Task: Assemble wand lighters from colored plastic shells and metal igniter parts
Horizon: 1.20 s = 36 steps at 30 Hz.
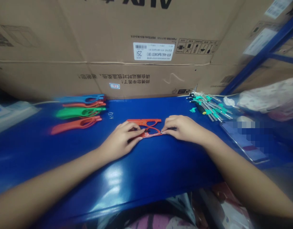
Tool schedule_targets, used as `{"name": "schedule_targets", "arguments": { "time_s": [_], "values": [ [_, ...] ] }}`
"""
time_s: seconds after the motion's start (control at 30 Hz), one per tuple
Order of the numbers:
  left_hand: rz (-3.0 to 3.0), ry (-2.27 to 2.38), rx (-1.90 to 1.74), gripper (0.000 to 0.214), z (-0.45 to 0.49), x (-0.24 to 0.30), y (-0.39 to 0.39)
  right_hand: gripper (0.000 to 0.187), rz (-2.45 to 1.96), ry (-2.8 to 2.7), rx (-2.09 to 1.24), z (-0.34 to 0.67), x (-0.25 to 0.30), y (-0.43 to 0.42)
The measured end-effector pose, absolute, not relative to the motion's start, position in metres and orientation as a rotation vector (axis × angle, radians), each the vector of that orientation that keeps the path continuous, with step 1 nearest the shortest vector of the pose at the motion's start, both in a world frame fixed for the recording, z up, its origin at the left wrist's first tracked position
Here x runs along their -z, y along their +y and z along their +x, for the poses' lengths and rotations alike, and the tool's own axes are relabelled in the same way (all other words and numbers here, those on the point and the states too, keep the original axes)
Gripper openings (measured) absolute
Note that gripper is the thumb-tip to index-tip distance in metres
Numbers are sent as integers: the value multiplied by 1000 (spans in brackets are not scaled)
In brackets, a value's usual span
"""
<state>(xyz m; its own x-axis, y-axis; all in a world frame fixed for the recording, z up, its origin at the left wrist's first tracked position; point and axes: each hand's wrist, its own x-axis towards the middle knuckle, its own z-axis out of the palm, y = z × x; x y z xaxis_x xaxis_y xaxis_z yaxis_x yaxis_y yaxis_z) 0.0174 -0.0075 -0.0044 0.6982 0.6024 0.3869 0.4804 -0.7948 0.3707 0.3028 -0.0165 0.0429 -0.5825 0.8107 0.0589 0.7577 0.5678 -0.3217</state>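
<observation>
An orange plastic handle half [153, 135] with an oval loop lies on the blue table in front of me, its hollow side up. A thin white wire [151, 134] runs along inside it. My left hand [127, 136] is closed on the left end of this half, thumb and fingers pinching it. At its right tip, my right hand [178, 128] pinches what looks like the end of the wire; the fingertips hide most of it. Just behind lies a second orange handle half [146, 122], apart from both hands.
Blue, orange and green handles [81, 112] are lined up at the left. Small metal bits [110, 115] lie beside them. At the right is a pile of metal rods with green parts [209, 106], near a phone [244, 143]. A large cardboard box [108, 41] stands behind the table [151, 171].
</observation>
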Motion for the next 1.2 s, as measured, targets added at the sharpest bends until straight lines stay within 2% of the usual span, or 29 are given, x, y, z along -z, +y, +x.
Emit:
{"name": "schedule_targets", "arguments": {
  "time_s": [0.17, 0.3, 0.43, 0.53, 0.63, 0.83, 1.03, 1.2],
  "values": [
    [2658, 871, -754, 27, 18, 5, -7, 9, -1233, -2516, -609, 303, -40, -13],
    [2630, 839, -780, 26, 19, 5, -5, 4, -1426, -2292, -858, 300, -37, -11],
    [2597, 834, -796, 27, 20, 5, -4, 11, -1550, -2182, -1053, 299, -38, -8],
    [2552, 882, -798, 36, 20, 4, -6, 21, -1573, -2195, -1078, 298, -39, -6],
    [2496, 939, -824, 37, 20, 4, -9, 26, -1639, -2195, -1045, 296, -37, -3],
    [2412, 997, -858, 29, 20, 6, -15, 21, -1696, -2274, -936, 289, -39, 2],
    [2353, 1012, -854, 32, 17, 8, -14, 5, -1483, -2428, -629, 270, -49, -7],
    [2338, 1012, -838, 32, 17, 8, -12, 15, -1410, -2417, -462, 252, -32, -16]
  ]
}}
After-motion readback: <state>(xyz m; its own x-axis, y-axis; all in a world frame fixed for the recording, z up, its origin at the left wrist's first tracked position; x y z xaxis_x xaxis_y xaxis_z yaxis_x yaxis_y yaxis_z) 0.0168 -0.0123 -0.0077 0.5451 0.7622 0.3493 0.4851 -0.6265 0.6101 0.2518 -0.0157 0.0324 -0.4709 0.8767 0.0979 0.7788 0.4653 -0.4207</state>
